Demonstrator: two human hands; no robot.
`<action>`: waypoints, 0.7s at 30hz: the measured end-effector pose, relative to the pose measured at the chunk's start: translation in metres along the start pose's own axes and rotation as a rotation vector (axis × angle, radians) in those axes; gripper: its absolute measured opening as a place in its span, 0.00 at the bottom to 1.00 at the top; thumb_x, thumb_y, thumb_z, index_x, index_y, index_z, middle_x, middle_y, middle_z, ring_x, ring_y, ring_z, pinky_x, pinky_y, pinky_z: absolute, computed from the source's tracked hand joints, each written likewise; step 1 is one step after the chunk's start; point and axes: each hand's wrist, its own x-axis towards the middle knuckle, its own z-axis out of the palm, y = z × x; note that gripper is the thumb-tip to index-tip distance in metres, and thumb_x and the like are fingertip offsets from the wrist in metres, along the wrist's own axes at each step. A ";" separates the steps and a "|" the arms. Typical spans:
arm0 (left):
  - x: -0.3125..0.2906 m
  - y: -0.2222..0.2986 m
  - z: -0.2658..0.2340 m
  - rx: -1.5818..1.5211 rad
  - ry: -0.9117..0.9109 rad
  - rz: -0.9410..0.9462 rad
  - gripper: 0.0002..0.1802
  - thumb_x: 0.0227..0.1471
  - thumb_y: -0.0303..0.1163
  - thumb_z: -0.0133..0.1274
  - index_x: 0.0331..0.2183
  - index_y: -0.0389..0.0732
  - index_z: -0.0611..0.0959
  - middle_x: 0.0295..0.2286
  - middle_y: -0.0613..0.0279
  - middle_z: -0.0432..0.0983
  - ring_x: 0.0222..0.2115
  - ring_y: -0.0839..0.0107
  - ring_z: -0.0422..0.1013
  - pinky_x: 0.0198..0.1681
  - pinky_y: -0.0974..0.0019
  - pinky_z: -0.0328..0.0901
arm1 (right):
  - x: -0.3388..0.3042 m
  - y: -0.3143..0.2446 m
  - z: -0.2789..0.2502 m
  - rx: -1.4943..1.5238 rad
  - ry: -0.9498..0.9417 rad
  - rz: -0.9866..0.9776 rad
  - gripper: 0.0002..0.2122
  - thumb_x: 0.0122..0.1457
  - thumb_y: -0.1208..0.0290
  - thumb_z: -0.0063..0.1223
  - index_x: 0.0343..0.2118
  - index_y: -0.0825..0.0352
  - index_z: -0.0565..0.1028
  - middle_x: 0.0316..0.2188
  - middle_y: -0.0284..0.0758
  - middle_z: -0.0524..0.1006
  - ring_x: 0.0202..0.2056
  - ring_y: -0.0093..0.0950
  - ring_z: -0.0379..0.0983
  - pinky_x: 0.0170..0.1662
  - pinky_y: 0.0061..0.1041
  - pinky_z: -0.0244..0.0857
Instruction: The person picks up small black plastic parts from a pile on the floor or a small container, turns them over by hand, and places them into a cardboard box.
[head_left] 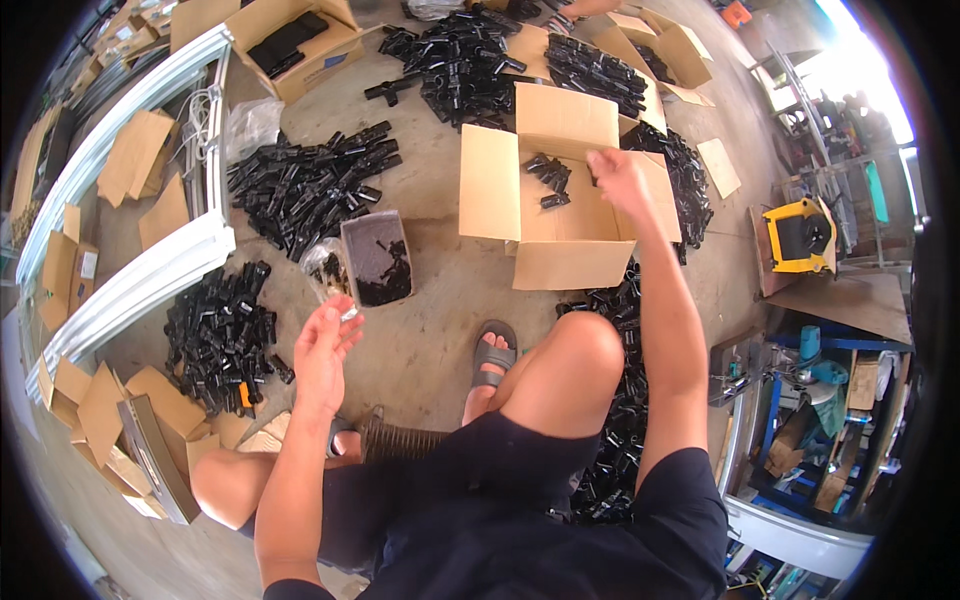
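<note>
My right hand [622,182] is over an open cardboard box [568,255], its fingers curled together. A dark bit shows at its fingertips, too small to name. Inside the box lies a small group of black plastic fittings [548,178]. My left hand [322,345] is raised palm up, left of my knees, with a small shiny piece [349,314] at its fingertips. Just beyond it are a clear plastic bag [325,268] of small pieces and a grey bin [350,250] with dark bits inside.
Heaps of black fittings [305,185] cover the floor at left, far and right. White metal frames [150,280] and cardboard boxes [150,425] stand at left. At right are a yellow-and-black device [800,237] and a blue tool rack [775,440]. Another person's hand [590,8] shows at the far edge.
</note>
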 end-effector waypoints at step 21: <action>0.025 -0.044 0.031 0.422 -0.125 -0.243 0.24 0.66 0.40 0.53 0.56 0.34 0.76 0.49 0.54 0.79 0.45 0.69 0.76 0.51 0.65 0.68 | 0.084 0.151 0.163 -0.061 -0.012 0.709 0.13 0.62 0.66 0.57 0.39 0.75 0.80 0.35 0.50 0.83 0.37 0.45 0.83 0.43 0.40 0.78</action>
